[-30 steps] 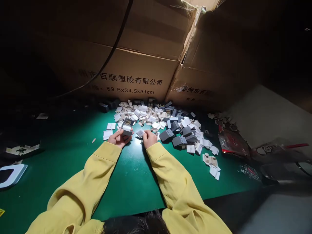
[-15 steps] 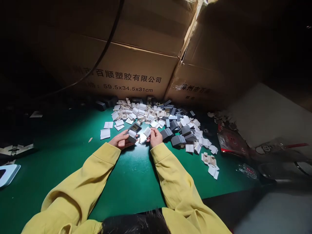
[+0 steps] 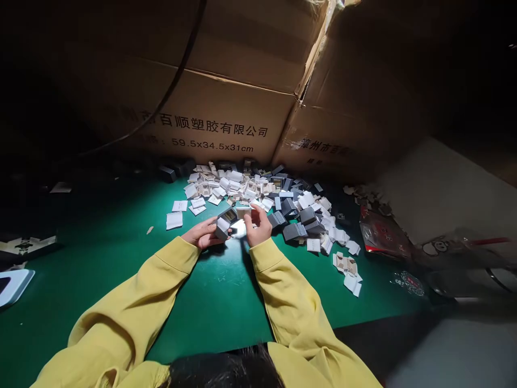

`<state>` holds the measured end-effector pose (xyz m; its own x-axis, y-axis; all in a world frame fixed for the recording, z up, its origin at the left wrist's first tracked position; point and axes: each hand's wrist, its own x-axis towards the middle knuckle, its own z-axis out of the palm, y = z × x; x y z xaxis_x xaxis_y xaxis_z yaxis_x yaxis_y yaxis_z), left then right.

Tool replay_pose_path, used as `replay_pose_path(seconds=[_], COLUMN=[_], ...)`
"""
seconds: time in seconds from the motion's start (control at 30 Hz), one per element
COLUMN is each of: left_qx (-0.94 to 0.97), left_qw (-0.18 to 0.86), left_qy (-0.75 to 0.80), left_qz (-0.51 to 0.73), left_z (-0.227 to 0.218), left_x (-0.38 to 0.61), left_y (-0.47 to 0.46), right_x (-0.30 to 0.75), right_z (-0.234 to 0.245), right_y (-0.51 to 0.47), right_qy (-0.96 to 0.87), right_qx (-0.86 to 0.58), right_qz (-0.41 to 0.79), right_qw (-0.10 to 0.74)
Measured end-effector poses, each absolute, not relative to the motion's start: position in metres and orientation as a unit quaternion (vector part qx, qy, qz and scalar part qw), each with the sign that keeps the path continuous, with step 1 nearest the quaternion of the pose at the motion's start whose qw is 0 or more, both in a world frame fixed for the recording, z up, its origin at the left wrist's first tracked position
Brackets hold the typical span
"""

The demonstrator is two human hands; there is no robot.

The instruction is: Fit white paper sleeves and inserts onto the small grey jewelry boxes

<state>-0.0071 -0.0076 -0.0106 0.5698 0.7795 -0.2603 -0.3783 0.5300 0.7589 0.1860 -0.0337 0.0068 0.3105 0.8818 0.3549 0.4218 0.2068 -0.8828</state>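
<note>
My left hand point(image 3: 203, 233) is closed around a small dark grey box point(image 3: 223, 228), its lid tipped back and a pale lining showing inside. Close beside it, my right hand point(image 3: 258, 226) pinches a small white folded card piece point(image 3: 243, 212) between thumb and fingers, just right of the raised lid. The card and the box look apart or barely touching; I cannot tell which. Beyond both hands lies a heap of white and beige folded card inserts point(image 3: 230, 186). More dark grey boxes point(image 3: 294, 231) are piled to the right of my right hand.
Two large cardboard cartons point(image 3: 226, 102) stand behind the heap on the green table point(image 3: 210, 312). A red plastic packet point(image 3: 383, 234) lies at the right, a phone-like white object point(image 3: 18, 285) at the left edge. A dark cable point(image 3: 169, 91) hangs across the upper left.
My right hand has lifted slightly and turned the white card, which now shows edge-on. My left hand has shifted a little right and tilted the grey box.
</note>
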Motion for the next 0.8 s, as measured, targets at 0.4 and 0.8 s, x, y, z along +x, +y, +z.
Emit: replay_pose_path(seconds=[0.4, 0.8], left_qx=[0.369, 0.363], left_qw=[0.806, 0.807], left_qy=[0.309, 0.325], left_qz=[0.344, 0.334], left_z=[-0.013, -0.009], left_x=[-0.005, -0.005], left_y=[-0.013, -0.012], right_x=[0.181, 0.182], right_z=[-0.018, -0.026], right_y=[-0.026, -0.022], right_qy=[-0.707, -0.735], right_qx=[-0.553, -0.534], right_qz=[0.064, 0.023], right_qw=[0.435, 0.418])
